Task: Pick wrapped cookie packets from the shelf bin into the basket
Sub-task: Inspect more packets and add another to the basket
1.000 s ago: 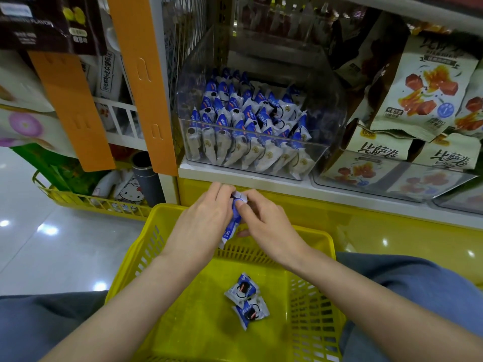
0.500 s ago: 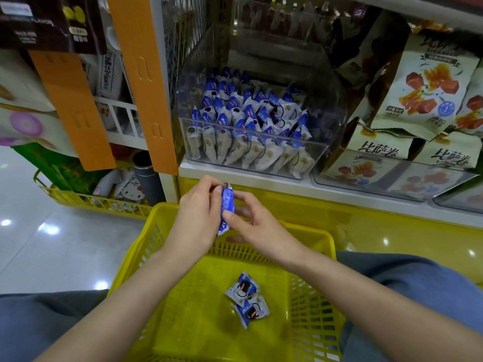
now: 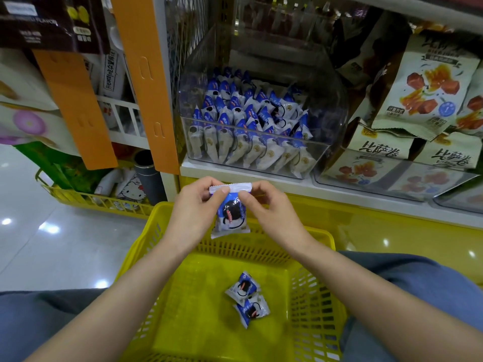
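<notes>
Left hand [image 3: 194,210] and right hand [image 3: 271,215] pinch one blue-white wrapped cookie packet [image 3: 231,214] by its top seal. It hangs above the yellow plastic basket [image 3: 311,296], two packets [image 3: 247,299] inside. Clear plastic shelf bin [image 3: 261,150] behind; orange upright [image 3: 146,79] on the left.

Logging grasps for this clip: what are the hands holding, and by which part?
The left hand and right hand both pinch one wrapped cookie packet by its crimped top seal, one at each end; it hangs over the basket.
</notes>
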`<state>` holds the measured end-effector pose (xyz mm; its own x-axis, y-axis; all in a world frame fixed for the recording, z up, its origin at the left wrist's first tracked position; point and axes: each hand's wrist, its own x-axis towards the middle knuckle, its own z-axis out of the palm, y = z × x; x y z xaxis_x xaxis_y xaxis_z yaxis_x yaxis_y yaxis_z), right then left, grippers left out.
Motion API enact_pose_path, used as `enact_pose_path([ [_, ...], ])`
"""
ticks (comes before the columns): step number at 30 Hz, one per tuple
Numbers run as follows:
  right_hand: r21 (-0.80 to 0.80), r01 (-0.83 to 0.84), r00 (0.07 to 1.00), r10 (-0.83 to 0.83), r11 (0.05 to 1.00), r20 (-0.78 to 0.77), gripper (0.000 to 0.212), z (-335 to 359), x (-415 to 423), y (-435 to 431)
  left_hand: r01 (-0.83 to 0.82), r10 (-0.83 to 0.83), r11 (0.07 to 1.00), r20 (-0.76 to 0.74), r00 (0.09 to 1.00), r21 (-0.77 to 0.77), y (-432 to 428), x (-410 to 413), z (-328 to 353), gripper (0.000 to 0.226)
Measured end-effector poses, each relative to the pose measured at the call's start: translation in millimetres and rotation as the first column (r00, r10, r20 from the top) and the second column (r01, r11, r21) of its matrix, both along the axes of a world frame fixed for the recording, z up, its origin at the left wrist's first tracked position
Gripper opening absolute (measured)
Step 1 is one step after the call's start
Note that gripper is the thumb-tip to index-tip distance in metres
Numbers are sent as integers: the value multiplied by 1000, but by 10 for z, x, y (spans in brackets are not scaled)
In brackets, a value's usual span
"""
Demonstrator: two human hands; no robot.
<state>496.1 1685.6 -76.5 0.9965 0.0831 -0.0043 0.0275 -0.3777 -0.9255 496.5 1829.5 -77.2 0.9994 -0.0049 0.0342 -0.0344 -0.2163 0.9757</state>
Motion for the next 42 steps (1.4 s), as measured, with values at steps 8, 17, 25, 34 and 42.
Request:
enact_pose_path([
  [8, -10, -24, 997, 25, 1000, 68, 9, 122, 41, -52, -106, 104, 988, -20, 994, -111, -31, 13, -16, 16],
  [17, 181, -95, 982, 123, 979, -147, 10, 122, 46, -117, -214, 182, 930, -132, 974, -299, 13, 60, 5, 11],
  [25, -91, -88, 988, 99, 992, 115, 14, 193, 46, -185, -143, 140, 967, -33, 990, -212, 22, 52, 57, 17],
  [34, 103, -193, 972, 205, 976, -118, 28, 59, -40, -2, -265, 223, 901, -158, 962, -342, 45, 82, 67, 23],
  [42, 69, -200, 979, 202, 977, -21, 37, 131, 8, -68, -61, 64, 998, 177, 982, -21, 73, 139, 267, 22],
])
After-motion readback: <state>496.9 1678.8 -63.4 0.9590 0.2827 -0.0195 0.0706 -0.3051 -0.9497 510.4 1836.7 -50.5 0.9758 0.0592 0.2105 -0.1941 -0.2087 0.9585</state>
